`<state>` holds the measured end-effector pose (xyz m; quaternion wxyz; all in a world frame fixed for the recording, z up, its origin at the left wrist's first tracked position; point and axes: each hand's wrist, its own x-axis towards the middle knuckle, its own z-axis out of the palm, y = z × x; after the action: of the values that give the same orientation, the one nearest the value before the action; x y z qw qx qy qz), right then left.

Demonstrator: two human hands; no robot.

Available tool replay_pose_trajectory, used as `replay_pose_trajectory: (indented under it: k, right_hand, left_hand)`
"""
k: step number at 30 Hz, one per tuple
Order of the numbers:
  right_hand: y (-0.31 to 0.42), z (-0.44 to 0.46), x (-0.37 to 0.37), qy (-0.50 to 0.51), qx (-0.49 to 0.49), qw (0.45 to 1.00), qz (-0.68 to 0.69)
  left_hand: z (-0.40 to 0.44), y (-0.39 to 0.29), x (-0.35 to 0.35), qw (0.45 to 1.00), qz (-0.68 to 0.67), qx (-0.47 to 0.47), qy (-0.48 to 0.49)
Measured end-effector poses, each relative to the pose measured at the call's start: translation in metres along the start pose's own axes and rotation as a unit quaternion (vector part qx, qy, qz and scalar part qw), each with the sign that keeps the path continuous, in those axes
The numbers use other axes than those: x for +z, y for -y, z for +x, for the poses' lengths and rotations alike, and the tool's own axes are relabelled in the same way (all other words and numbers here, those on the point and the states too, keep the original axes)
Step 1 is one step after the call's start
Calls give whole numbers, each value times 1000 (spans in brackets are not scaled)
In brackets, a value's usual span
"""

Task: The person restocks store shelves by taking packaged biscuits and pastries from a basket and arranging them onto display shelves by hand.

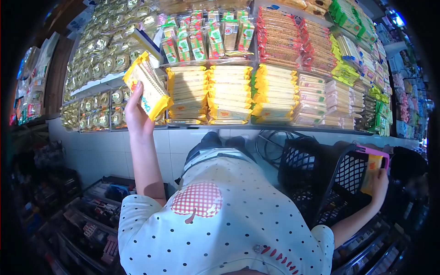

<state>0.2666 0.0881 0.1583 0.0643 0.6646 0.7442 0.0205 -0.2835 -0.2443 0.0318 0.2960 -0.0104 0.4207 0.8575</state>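
My left hand (139,113) is closed around a small stack of clear biscuit packets (149,87) with yellow ends, raised at the left over the shelf front. Similar biscuit packets (187,94) stand piled in several columns to the right of it. Far to the right, my right hand (379,184) grips a yellow biscuit packet (371,172) at the side of a black plastic basket (321,172). The basket's pink handle (378,151) is close above that hand; whether the fingers touch it, I cannot tell.
Gold-wrapped round snacks (105,59) fill the left of the display. Behind the piles are green-and-red packs (197,43) and red-ended packets (279,36). White packets (311,98) stand to the right. Dark crates of goods (94,220) lie low at the left.
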Motion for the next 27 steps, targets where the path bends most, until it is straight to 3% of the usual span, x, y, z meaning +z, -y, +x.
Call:
replay_pose_trajectory:
  k: [3,5,8,10,11,14,15,17,20,27]
  right_hand:
    - [76,-47,-59,-82,18,996,29]
    - [125,-73,-74,-139,-59,985,87]
    - [193,-91,-82,-57,-197,957,204]
    - [240,-96,-77,14,-308,930,201]
    - [263,-98,-71,41,-338,921,191]
    - [313,-93,-41,71,-404,905,112]
    - [327,-93,-32,80,-419,897,118]
    - [349,-97,-12,92,-424,896,94]
    - [369,-104,21,138,-428,886,114]
    - [375,-120,70,165,-403,885,163]
  left_hand:
    - [3,-10,-16,998,63,-13,-19]
    - [2,-14,-16,987,156,30,-16]
    - [10,-17,-30,957,281,42,56]
    - [13,-19,-28,915,385,32,115]
    - [20,-12,-39,886,438,50,145]
    - [14,-12,-31,705,662,123,223]
    - [13,-8,-30,706,661,122,224]
    - [13,2,-33,580,752,125,288]
    - [15,21,-45,536,748,212,329]
    - [14,48,-61,521,747,242,335]
